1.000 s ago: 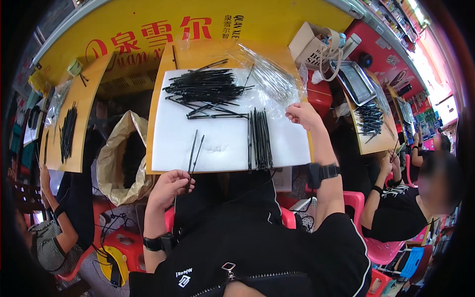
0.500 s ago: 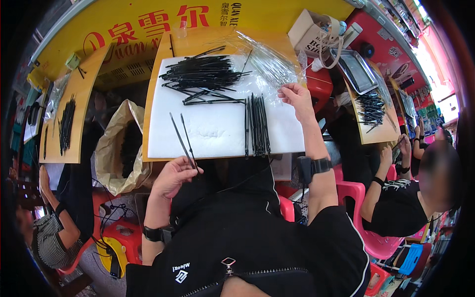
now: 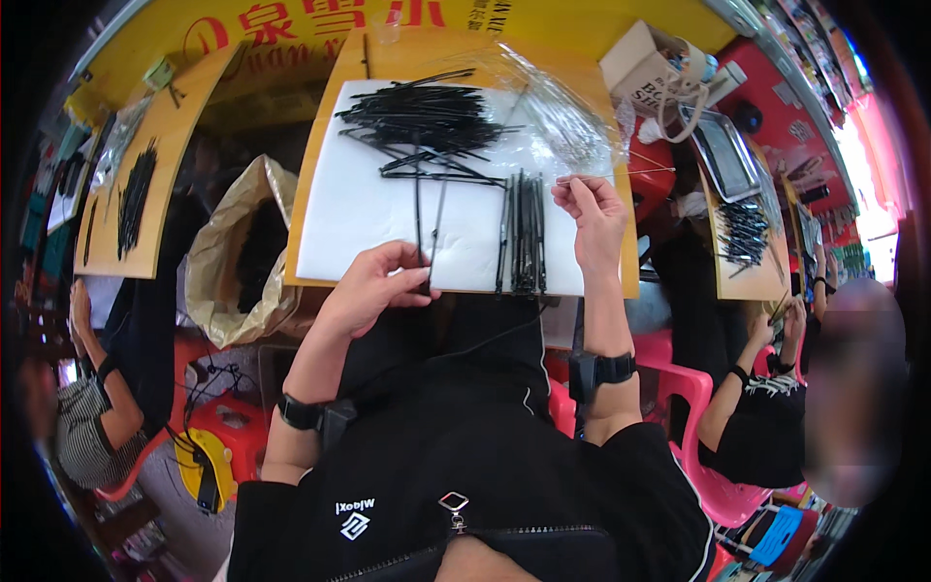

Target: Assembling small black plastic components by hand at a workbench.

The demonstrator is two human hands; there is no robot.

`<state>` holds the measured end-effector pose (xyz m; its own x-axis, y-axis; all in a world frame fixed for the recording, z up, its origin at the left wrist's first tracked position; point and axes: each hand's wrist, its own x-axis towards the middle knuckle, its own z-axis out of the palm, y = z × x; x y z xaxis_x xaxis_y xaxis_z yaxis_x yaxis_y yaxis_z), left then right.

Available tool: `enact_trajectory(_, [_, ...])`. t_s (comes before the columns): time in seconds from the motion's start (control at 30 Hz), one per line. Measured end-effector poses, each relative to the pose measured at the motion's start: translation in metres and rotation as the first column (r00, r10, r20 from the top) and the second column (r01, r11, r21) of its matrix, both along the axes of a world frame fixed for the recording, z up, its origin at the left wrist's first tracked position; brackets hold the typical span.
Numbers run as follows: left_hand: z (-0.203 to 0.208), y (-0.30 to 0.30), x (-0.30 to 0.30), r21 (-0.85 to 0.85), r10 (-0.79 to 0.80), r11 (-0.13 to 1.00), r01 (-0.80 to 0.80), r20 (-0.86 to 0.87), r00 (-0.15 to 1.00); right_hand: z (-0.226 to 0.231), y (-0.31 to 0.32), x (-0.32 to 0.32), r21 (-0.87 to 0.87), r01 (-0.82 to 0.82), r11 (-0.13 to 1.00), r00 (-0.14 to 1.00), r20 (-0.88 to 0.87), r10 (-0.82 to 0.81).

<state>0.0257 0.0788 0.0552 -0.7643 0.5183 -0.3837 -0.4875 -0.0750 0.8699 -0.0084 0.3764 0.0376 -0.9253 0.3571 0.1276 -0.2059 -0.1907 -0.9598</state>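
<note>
My left hand (image 3: 380,283) is closed round the lower ends of two thin black sticks (image 3: 419,199), which stand up and slightly apart over the near part of a white foam board (image 3: 339,228). My right hand (image 3: 593,209) pinches a thin, pale wire-like rod (image 3: 648,172) pointing out to the right. Just beyond that hand lies a bundle of clear thin rods in clear plastic (image 3: 567,116). A heap of black sticks (image 3: 417,112) covers the board's far part. Left of my right hand, several black sticks (image 3: 524,233) lie in a row.
An open brown paper bag (image 3: 218,281) stands left of my table. Side tables hold more black sticks (image 3: 138,199) at left and a dark tray (image 3: 722,145) at right. A beige tote bag (image 3: 635,73) sits at far right. Other people work on both sides.
My left hand has moved right and forward over the board's near edge with the two black sticks. My right hand has drawn nearer, and the pale rod now shows in its fingers.
</note>
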Motion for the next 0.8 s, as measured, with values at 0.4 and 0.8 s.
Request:
enact_trajectory(0.4, [0.009, 0.008, -0.007, -0.028, -0.017, 1.0, 0.015, -0.079, 0.997, -0.006, -0.091, 0.032, -0.351, -0.345, 0.87, 0.894, 0.16, 0.419])
enact_trajectory(0.8, [0.004, 0.0, -0.002, 0.216, 0.039, 0.974, -0.066, 0.126, 0.991, -0.004, -0.099, 0.043, -0.419, -0.466, 0.779, 0.737, 0.303, 0.604])
